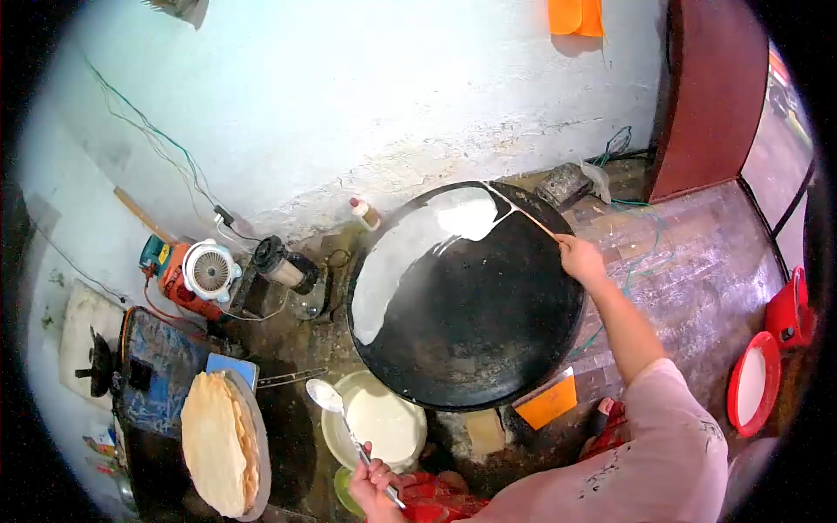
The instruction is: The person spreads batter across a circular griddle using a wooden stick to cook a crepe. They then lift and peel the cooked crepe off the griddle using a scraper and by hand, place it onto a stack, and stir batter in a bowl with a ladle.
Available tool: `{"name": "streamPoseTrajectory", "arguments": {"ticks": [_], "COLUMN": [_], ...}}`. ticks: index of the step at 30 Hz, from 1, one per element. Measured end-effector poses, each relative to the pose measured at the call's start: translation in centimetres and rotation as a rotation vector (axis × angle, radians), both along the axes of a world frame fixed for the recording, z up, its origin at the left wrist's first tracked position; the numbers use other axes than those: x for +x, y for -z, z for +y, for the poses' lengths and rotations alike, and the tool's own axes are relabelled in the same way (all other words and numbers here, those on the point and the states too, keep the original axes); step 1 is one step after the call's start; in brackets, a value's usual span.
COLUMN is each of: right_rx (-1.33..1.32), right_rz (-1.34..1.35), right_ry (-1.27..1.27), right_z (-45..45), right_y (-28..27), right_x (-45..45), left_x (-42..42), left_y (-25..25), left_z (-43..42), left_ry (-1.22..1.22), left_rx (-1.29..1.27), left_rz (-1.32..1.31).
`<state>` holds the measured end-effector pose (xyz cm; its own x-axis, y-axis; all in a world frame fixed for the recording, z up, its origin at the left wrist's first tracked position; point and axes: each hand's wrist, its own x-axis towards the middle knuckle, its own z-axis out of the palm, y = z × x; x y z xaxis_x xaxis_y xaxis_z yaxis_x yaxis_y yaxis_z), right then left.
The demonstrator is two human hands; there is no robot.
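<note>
White batter coats the far and left parts of the round black griddle before you in the head view. Your right hand grips a wooden spreader at its far right; your left hand holds a ladle near a pale bowl. A flatbread stack sits farther left.

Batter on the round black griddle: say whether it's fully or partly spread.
Partly spread: the batter coats the left and far parts of the griddle; the rest shows black.
</note>
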<state>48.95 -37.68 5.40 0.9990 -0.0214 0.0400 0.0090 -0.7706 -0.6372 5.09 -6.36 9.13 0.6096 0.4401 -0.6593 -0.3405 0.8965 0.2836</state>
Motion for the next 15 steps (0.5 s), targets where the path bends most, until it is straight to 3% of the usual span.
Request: {"name": "streamPoseTrajectory", "arguments": {"ticks": [1,3,7,9,11,15], "right_rx": [-0.005,0.116,0.138,0.017,0.049,0.019], "right_rz": [0.064,0.027,0.155,0.142,0.186,0.19], "right_ry": [0.008,-0.195,-0.268,-0.255,-0.143,-0.337], "right_z": [1.0,3.5,6.3,5.3,6.0,8.5], "right_y": [0.3,6.7,0.9,-2.0,0.2,0.8], "right_x": [0.2,3.0,-0.5,-1.1,-0.3,-2.4], "left_x": [0.4,0.8,0.4,0.2,0.0,-0.4], "left_y": [-0.7,-1.6,-0.9,-0.9,-0.9,-0.1], "left_z": [-0.3,-0.6,-0.2,-0.1,-0.7,0.0], "left_ry": [0.001,-0.007,0.028,0.02,0.006,0.03], "left_rx": [-0.001,-0.077,-0.07,-0.055,-0.042,-0.054], "left_rz": [-0.002,-0.056,-0.081,-0.091,-0.093,-0.118]}}
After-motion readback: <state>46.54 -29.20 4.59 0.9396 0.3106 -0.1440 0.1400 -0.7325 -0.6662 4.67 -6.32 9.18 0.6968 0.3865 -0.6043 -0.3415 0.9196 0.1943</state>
